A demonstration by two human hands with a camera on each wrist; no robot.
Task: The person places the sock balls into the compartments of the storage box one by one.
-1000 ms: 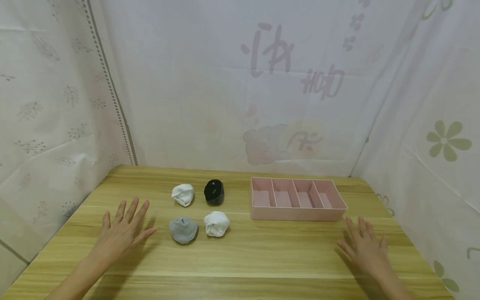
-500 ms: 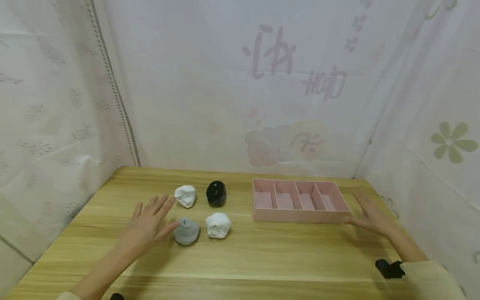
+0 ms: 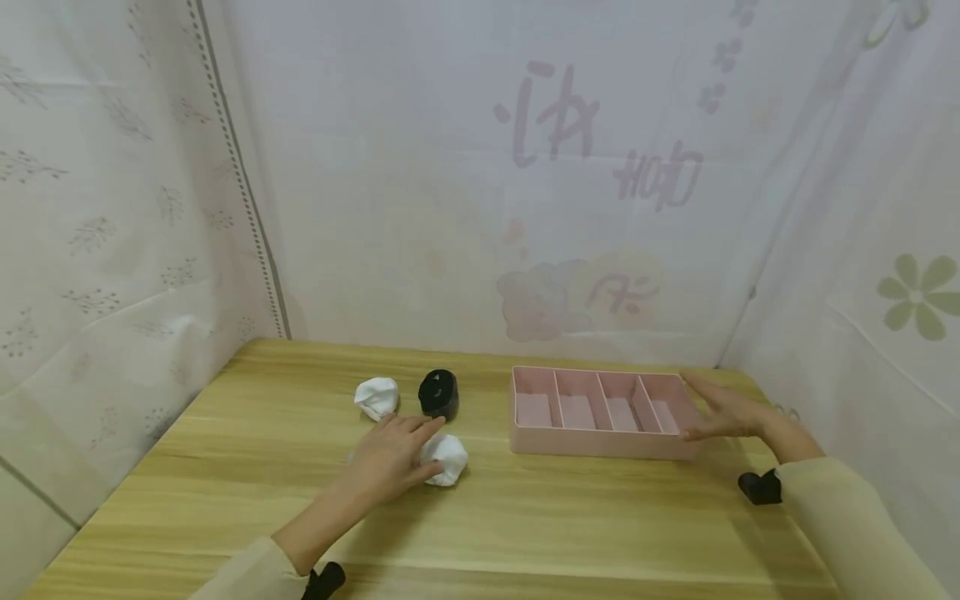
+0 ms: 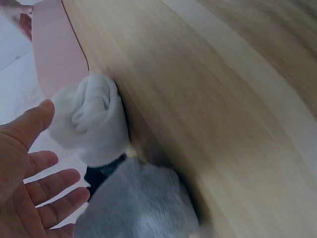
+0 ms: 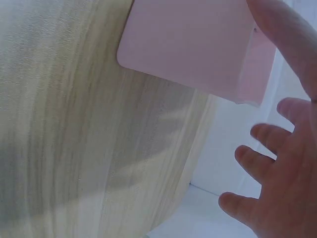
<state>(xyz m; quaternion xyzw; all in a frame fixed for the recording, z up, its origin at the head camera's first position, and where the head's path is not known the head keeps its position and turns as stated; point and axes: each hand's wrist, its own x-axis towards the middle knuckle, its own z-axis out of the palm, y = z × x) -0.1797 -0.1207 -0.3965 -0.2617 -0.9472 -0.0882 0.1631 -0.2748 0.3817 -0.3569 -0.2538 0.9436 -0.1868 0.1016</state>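
My left hand [image 3: 384, 460] hovers with fingers spread over the rolled-up socks. Its thumb overlaps the near white rolled-up sock [image 3: 453, 458] in the head view. The grey rolled-up sock [image 4: 141, 206] lies under that hand, almost wholly hidden from the head camera. Behind the fingertips stands a black rolled-up sock [image 3: 438, 393], with another white rolled-up sock [image 3: 377, 397] left of it. At the right end of the pink divided box [image 3: 600, 443] is my right hand [image 3: 726, 414], thumb by the near corner and index finger by the back rim. Its other fingers extend loosely [image 5: 292, 163].
The box has a row of compartments with nothing in them. It stands on the wooden table [image 3: 540, 525], toward the back right. Patterned curtains [image 3: 390, 208] enclose the table behind and at both sides. Black wrist mounts [image 3: 761, 487] show at both sleeves.
My left hand has moved right, from beside the socks to over the grey one and up to the near white one. My right hand has moved up to the box's right end.
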